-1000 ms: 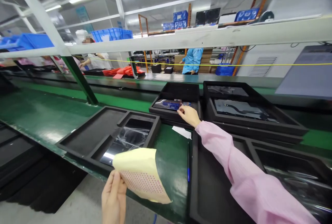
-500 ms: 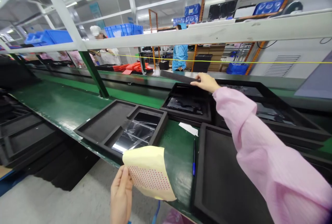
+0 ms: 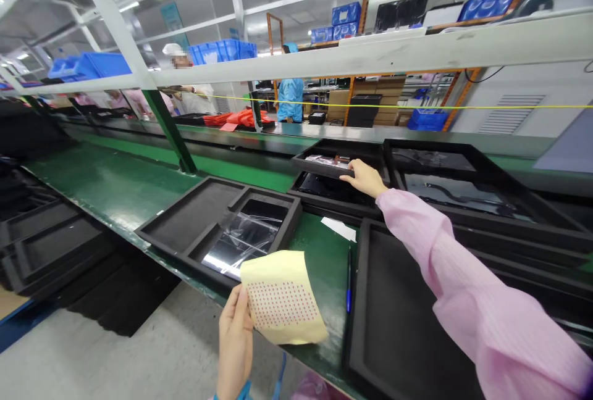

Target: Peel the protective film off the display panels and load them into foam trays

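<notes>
Stacks of spare black trays (image 3: pixel 46 245) far left, below edge of green belt (image 3: pixel 115 184). Two-part foam tray (image 3: pixel 189 218) on belt, set at an angle, glossy panel (image 3: pixel 243 241) under clear film in its right compartment. Left hand (image 3: pixel 235 341) low at bottom centre, thumb and fingers pinched tight on lower left corner of yellow sheet (image 3: pixel 290 313). Sheet curled, grid of red dots facing camera, held in air in front of near corner of that foam tray. White slip (image 3: pixel 339 229) flat on belt just right of the tray, blue pen (image 3: pixel 348 279) lying near it, beside wall of large foam tray (image 3: pixel 393 320). Right hand (image 3: pixel 365 179) stretched forward on pink sleeve, fingers closed over near edge of flat black piece (image 3: pixel 324 164) with shiny top. Piece roughly level, above open tray (image 3: pixel 336 193) at far side of belt; resting on it or clear of it, cannot tell. More black trays (image 3: pixel 463 184) further right, dark panels inside.
</notes>
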The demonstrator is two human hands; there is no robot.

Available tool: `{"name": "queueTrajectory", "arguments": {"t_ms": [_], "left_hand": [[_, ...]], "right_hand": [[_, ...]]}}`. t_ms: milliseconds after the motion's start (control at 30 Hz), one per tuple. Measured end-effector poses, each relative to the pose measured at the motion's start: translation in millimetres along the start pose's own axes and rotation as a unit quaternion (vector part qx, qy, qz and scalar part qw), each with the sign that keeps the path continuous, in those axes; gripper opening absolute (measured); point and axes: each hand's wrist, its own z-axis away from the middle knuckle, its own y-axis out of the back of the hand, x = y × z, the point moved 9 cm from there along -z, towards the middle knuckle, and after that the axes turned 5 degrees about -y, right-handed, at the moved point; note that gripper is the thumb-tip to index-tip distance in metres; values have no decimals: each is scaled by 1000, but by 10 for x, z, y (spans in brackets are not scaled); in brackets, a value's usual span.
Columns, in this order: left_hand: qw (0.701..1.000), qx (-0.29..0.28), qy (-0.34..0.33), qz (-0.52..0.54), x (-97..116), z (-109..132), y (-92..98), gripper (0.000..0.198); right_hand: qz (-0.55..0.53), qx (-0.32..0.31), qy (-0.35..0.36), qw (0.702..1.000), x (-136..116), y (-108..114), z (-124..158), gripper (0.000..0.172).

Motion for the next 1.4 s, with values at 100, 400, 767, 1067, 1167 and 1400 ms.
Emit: {"name": "queueTrajectory", "arguments": {"t_ms": [100,400,767,1067,1167,1400], "left_hand": [[999,-25,3,-46,-59,-55,-111,40],[983,-127,-46,-121,-239,-490,-1120,56],[982,-156,48,91,-848,-1039,-2092,55],[988,-64,19,138,-902,-1073,-1754,40],[986,-71,-9,151,-803,-1071,-1754,53],[984,-47,-56,162,-599,-1108,-1677,62]], "right_hand": [[-26,2,-28,999,99,14,-46,33],[-74,21,-90,993,391,677,-410,34],[-39,-95,105,989,-613,-210,876,29],[100,-108,242,959,-740,-484,657,46],[116,-72,252,958,-945,-450,778,44],[37,-4,192,981,-1087,-87,521,34]]}}
